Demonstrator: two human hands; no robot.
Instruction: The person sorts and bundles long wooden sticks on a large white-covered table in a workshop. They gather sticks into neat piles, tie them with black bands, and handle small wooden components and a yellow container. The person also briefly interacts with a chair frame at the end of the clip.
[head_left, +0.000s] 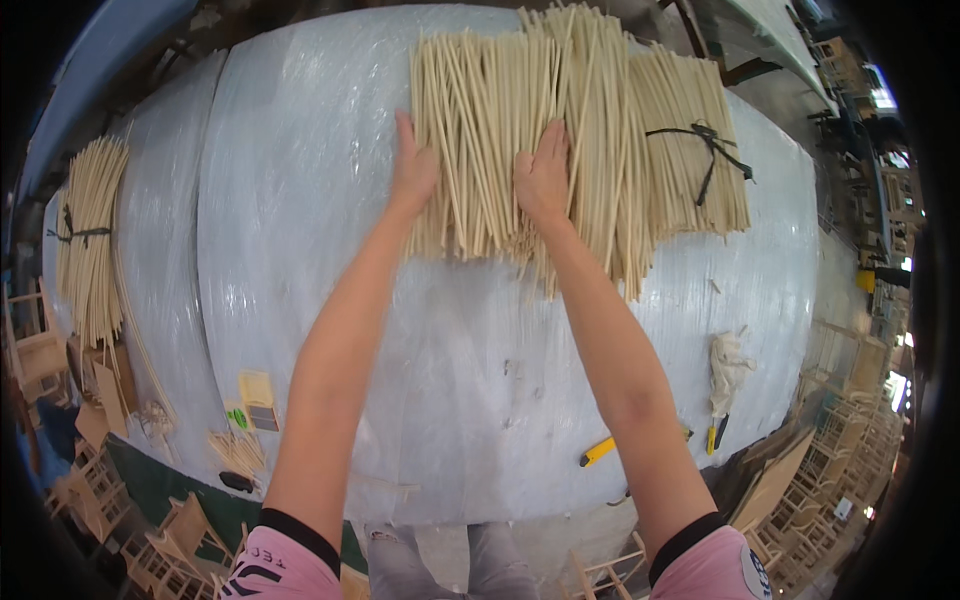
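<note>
Plastic-wrapped table in view. Loose sticks lie just left of the right-side tied bundle; I've got a section between my left hand, farther from that bundle, and right hand, nearer it, neither clenched.

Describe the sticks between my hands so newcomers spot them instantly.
On the big plastic-covered surface, find the row of pale sticks at the far side. The batch at its left end lies between the left hand and right hand. The right-end bundle wears a dark tie; this batch shows none.
</note>
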